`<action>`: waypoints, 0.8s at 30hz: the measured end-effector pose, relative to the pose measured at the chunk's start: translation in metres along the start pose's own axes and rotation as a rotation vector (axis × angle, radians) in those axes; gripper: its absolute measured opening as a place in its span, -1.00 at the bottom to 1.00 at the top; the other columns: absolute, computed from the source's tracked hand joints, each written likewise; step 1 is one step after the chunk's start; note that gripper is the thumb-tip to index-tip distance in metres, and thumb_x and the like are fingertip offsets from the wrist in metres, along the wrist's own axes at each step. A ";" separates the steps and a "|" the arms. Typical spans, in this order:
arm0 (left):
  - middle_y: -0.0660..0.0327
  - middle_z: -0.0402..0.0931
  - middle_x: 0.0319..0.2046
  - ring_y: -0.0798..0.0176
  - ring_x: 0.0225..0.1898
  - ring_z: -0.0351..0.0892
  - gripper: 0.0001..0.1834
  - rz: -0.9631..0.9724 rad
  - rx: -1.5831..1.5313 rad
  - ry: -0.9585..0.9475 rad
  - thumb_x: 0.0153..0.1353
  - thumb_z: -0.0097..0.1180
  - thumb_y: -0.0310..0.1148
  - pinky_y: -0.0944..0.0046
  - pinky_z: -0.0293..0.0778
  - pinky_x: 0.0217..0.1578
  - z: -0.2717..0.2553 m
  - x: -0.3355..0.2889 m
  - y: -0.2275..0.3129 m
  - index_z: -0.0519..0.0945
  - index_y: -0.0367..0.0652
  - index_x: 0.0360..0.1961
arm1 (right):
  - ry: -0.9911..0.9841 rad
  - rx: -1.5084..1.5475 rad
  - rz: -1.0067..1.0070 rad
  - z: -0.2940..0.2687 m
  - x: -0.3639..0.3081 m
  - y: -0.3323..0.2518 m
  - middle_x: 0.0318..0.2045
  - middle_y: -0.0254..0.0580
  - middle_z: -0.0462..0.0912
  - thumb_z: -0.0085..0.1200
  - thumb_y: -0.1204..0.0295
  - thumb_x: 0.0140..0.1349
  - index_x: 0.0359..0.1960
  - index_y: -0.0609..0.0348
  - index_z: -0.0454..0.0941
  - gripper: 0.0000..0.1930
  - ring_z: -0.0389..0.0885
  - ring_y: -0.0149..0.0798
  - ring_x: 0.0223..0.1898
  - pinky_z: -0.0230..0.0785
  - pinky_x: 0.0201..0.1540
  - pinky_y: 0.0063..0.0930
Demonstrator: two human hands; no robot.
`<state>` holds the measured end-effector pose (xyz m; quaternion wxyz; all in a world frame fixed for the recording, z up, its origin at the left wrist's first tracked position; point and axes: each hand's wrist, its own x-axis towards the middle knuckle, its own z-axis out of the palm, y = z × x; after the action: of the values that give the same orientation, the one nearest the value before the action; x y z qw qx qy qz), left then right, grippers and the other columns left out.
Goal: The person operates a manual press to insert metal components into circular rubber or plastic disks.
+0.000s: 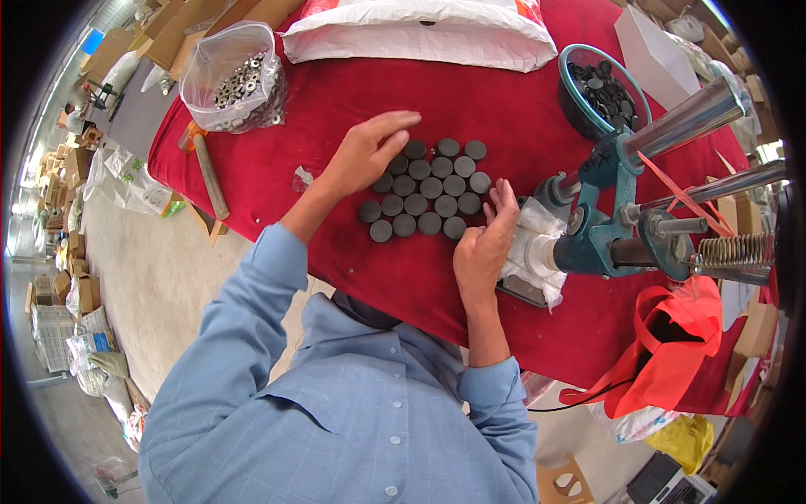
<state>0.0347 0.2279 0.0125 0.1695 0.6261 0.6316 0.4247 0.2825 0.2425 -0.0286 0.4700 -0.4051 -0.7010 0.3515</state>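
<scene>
Several round black discs (431,187) lie flat in a close cluster on the red cloth (336,101). My left hand (371,149) rests at the cluster's upper left edge, fingers stretched out to the right, with nothing seen in its grasp. Along the right edge of the discs stands my right hand (489,239), its fingers extended and its thumb apart. Just right of it is a teal hand press (600,214) with steel bars, its base wrapped in white plastic (537,244).
A clear bag of metal fittings (243,84) and a hammer (210,176) lie at the left. The far side holds a large white sack (420,38). A bowl of black parts (600,88) stands behind the press; a red bag (672,344) lies at the near right.
</scene>
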 end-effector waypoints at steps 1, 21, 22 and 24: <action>-0.05 0.68 0.18 -0.12 0.32 0.59 -0.65 0.054 0.065 0.031 0.47 0.14 -0.42 0.05 0.44 0.38 0.002 -0.011 0.009 0.69 -0.23 0.21 | 0.006 -0.017 -0.018 -0.001 0.000 0.001 0.38 0.26 0.33 -0.22 0.89 0.01 0.50 0.42 0.16 -0.15 0.43 0.14 0.40 0.44 0.39 -0.10; 0.19 0.47 0.41 0.06 0.51 0.29 -0.49 0.254 0.679 -0.120 0.40 0.21 -0.19 -0.30 0.10 0.47 0.052 -0.086 0.045 0.63 -0.17 0.31 | -0.049 -0.169 -0.140 -0.001 0.011 -0.005 0.36 0.20 0.41 -0.11 0.85 0.09 0.38 0.36 0.39 -0.30 0.41 0.18 0.39 0.39 0.39 -0.03; 0.17 0.47 0.41 0.04 0.51 0.29 -0.47 0.253 0.622 -0.092 0.38 0.22 -0.23 -0.29 0.09 0.48 0.052 -0.087 0.044 0.60 -0.17 0.33 | -0.080 -0.290 -0.216 0.000 0.013 -0.003 0.34 0.19 0.44 -0.06 0.84 0.09 0.34 0.37 0.44 -0.33 0.41 0.19 0.37 0.34 0.41 0.00; 0.15 0.46 0.42 0.02 0.51 0.30 -0.46 0.251 0.561 -0.063 0.37 0.23 -0.26 -0.27 0.08 0.49 0.048 -0.089 0.047 0.58 -0.17 0.35 | -0.094 -0.336 -0.240 0.002 0.017 -0.003 0.30 0.15 0.47 -0.01 0.82 0.09 0.31 0.37 0.48 -0.36 0.43 0.18 0.35 0.32 0.41 0.03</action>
<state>0.1151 0.1534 -0.0079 -0.0440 0.7343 0.6365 0.2318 0.2755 0.2564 -0.0202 0.4010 -0.3744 -0.8142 0.1899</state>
